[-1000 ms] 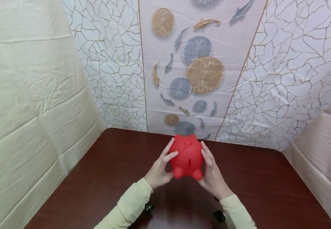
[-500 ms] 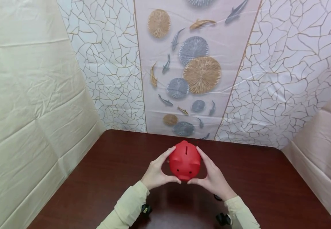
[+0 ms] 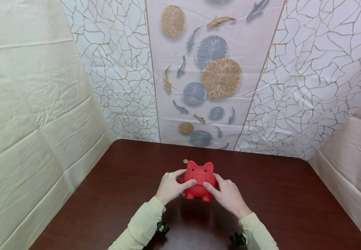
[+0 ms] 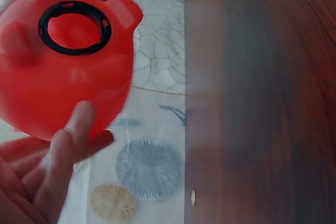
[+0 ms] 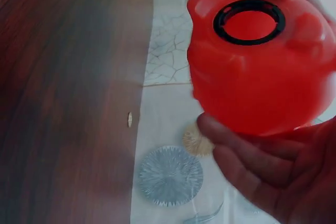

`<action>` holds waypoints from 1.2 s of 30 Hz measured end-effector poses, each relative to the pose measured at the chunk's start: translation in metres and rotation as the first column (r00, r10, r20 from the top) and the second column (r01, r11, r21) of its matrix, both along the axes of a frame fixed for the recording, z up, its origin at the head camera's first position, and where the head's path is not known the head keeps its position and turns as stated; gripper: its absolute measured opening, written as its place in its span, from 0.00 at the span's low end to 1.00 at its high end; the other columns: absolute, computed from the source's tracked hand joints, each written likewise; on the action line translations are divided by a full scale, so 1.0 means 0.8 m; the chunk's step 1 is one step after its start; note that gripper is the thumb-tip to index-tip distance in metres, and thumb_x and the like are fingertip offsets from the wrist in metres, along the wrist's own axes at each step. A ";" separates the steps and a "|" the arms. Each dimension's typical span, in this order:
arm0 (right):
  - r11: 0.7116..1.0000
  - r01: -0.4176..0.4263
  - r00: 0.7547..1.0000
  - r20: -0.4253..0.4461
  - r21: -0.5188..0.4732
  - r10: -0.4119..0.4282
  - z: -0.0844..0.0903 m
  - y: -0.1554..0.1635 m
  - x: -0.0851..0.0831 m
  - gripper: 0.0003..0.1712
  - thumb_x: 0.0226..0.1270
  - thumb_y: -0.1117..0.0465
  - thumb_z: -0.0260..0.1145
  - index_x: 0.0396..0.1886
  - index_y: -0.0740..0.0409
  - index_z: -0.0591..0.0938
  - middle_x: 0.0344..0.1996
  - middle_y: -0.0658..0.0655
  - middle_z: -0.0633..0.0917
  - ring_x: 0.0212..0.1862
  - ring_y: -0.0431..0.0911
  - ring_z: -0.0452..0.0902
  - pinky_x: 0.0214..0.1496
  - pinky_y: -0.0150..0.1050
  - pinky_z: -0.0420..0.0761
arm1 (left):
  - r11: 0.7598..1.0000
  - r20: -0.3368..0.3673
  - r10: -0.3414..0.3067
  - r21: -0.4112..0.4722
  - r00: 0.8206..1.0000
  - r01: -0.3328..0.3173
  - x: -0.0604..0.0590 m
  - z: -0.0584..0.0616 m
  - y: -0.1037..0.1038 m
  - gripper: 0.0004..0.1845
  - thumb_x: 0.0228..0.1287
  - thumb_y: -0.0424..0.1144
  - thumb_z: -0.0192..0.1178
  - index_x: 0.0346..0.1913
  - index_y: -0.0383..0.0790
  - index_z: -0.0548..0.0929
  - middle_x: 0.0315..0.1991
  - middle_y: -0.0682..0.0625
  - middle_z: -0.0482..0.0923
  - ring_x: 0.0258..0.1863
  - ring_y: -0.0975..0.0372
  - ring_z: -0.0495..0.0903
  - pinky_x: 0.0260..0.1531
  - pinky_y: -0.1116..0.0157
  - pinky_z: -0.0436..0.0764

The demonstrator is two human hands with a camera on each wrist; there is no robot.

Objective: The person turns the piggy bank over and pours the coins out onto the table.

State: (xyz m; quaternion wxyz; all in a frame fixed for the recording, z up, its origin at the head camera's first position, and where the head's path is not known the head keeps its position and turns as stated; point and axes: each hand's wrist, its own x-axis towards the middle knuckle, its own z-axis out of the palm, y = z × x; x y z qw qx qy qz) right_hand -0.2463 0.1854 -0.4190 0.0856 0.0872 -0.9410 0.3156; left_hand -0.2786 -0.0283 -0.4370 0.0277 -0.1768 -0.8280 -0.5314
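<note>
A red piggy bank [image 3: 199, 178] is gripped from both sides, snout facing me, low over the dark wooden table [image 3: 292, 201]. My left hand [image 3: 171, 185] curls round its left flank and my right hand [image 3: 225, 194] round its right, thumbs on the front. Both wrist views look up at the piggy bank [image 4: 58, 87] [image 5: 262, 82] from below, where a black ring [image 4: 74, 27] [image 5: 249, 21] rims an open round hole in its belly. A small coin [image 3: 185, 161] [image 4: 192, 198] [image 5: 129, 119] lies on the table just behind it.
A patterned backdrop [image 3: 211, 76] with fish and round discs rises at the table's far edge. Cream sheets [image 3: 27, 121] close off the left side and a pale one [image 3: 352, 149] the right. Black wrist-camera mounts [image 3: 162, 227] [image 3: 238, 239] sit under both sleeves.
The piggy bank has been turned from slot-up to snout-toward-me and lowered close to the table. A coin now lies on the table behind it.
</note>
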 end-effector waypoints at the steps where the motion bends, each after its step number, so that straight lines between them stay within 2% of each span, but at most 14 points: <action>1: 1.000 0.008 1.000 0.006 0.012 -0.008 0.002 -0.001 0.000 0.30 0.66 0.38 0.60 0.52 0.59 0.80 0.17 0.47 0.80 0.21 0.38 0.74 0.31 0.34 0.77 | 1.000 0.043 0.006 -0.002 0.999 -0.005 0.000 0.002 0.002 0.33 0.55 0.61 0.66 0.59 0.43 0.80 0.22 0.47 0.85 0.16 0.54 0.84 0.18 0.63 0.83; 4: 0.999 0.041 0.999 0.025 0.022 -0.041 0.010 -0.002 0.001 0.27 0.69 0.37 0.55 0.35 0.57 0.82 0.11 0.47 0.77 0.17 0.39 0.72 0.28 0.34 0.73 | 1.000 0.131 0.020 -0.010 0.991 -0.019 0.002 0.012 0.010 0.31 0.56 0.66 0.62 0.51 0.43 0.85 0.15 0.49 0.81 0.11 0.53 0.81 0.15 0.58 0.82; 7: 0.999 0.047 0.995 0.086 -0.001 -0.047 0.022 0.000 0.002 0.33 0.70 0.32 0.49 0.22 0.54 0.81 0.08 0.49 0.78 0.14 0.42 0.74 0.29 0.35 0.74 | 0.998 0.169 0.044 -0.048 0.985 -0.036 0.005 0.025 0.016 0.31 0.57 0.70 0.56 0.38 0.44 0.87 0.13 0.49 0.80 0.08 0.56 0.79 0.13 0.57 0.81; 11: 0.999 0.033 0.984 0.177 -0.017 -0.029 0.035 0.002 0.001 0.43 0.69 0.27 0.42 0.14 0.53 0.81 0.06 0.52 0.78 0.12 0.45 0.76 0.31 0.36 0.77 | 0.990 0.187 0.081 -0.125 0.979 -0.058 0.005 0.040 0.020 0.35 0.57 0.75 0.49 0.26 0.46 0.84 0.12 0.50 0.79 0.06 0.57 0.77 0.13 0.58 0.80; 16: 0.999 0.024 0.979 0.203 0.026 -0.029 0.043 0.003 -0.002 0.46 0.68 0.25 0.38 0.11 0.53 0.81 0.05 0.51 0.78 0.10 0.42 0.76 0.33 0.36 0.78 | 0.987 0.228 0.076 -0.153 0.971 -0.042 0.004 0.046 0.021 0.38 0.57 0.78 0.45 0.24 0.45 0.83 0.10 0.49 0.79 0.07 0.57 0.78 0.14 0.58 0.81; 18: 0.999 0.020 0.981 0.193 0.047 -0.028 0.045 0.004 -0.003 0.43 0.68 0.26 0.40 0.14 0.52 0.82 0.06 0.50 0.79 0.11 0.42 0.76 0.33 0.37 0.78 | 0.992 0.239 0.040 -0.129 0.970 -0.009 0.002 0.046 0.018 0.37 0.58 0.76 0.47 0.29 0.44 0.84 0.12 0.49 0.80 0.09 0.56 0.80 0.15 0.59 0.82; 20: 0.997 0.014 0.985 0.168 0.081 -0.028 0.048 0.005 -0.003 0.40 0.68 0.27 0.44 0.20 0.53 0.83 0.07 0.50 0.79 0.13 0.41 0.76 0.32 0.37 0.77 | 0.995 0.242 -0.009 -0.093 0.970 0.032 0.000 0.045 0.015 0.35 0.60 0.73 0.49 0.39 0.43 0.84 0.16 0.47 0.82 0.12 0.55 0.82 0.18 0.59 0.83; 23: 0.990 0.006 0.993 0.113 0.139 -0.022 0.052 0.007 -0.003 0.35 0.66 0.29 0.51 0.37 0.56 0.84 0.11 0.49 0.78 0.17 0.40 0.74 0.30 0.36 0.74 | 0.995 0.235 -0.079 -0.033 0.969 0.089 -0.002 0.043 0.008 0.33 0.62 0.66 0.55 0.57 0.43 0.79 0.27 0.45 0.86 0.18 0.54 0.84 0.25 0.58 0.86; 25: 0.986 0.000 0.997 0.078 0.165 -0.013 0.054 0.008 -0.003 0.37 0.64 0.30 0.55 0.49 0.59 0.81 0.13 0.49 0.77 0.18 0.40 0.72 0.28 0.36 0.72 | 0.993 0.225 -0.122 0.024 0.967 0.120 -0.004 0.041 0.004 0.34 0.62 0.60 0.60 0.65 0.43 0.73 0.38 0.42 0.87 0.25 0.55 0.86 0.31 0.56 0.87; 28: 0.984 -0.002 1.000 0.002 0.177 0.001 0.052 0.009 -0.003 0.43 0.59 0.32 0.62 0.62 0.60 0.74 0.20 0.51 0.81 0.22 0.41 0.74 0.29 0.37 0.76 | 0.981 0.196 -0.174 0.115 0.965 0.153 -0.006 0.038 -0.002 0.36 0.60 0.52 0.65 0.70 0.46 0.67 0.54 0.42 0.81 0.42 0.55 0.85 0.43 0.56 0.86; 31: 0.989 -0.015 0.995 -0.093 0.144 0.028 0.048 0.010 -0.002 0.48 0.54 0.34 0.69 0.67 0.57 0.70 0.34 0.55 0.87 0.32 0.45 0.81 0.36 0.43 0.82 | 0.963 0.154 -0.218 0.194 0.964 0.186 -0.008 0.036 -0.005 0.38 0.57 0.45 0.69 0.70 0.52 0.65 0.63 0.45 0.74 0.58 0.53 0.78 0.52 0.55 0.83; 33: 0.994 -0.040 0.987 -0.148 0.100 0.055 0.046 0.012 -0.002 0.51 0.50 0.36 0.73 0.69 0.54 0.67 0.45 0.58 0.87 0.41 0.48 0.83 0.42 0.47 0.84 | 0.950 0.112 -0.245 0.226 0.963 0.215 -0.009 0.036 -0.006 0.41 0.54 0.40 0.71 0.70 0.57 0.63 0.66 0.49 0.70 0.62 0.53 0.74 0.54 0.55 0.82; 36: 0.994 -0.105 0.972 -0.207 0.021 0.107 0.043 0.014 -0.001 0.56 0.45 0.40 0.78 0.72 0.47 0.62 0.56 0.57 0.82 0.51 0.51 0.81 0.46 0.51 0.85 | 0.936 0.024 -0.266 0.244 0.964 0.252 -0.007 0.037 -0.006 0.47 0.51 0.35 0.73 0.71 0.62 0.60 0.68 0.54 0.67 0.64 0.54 0.72 0.55 0.57 0.81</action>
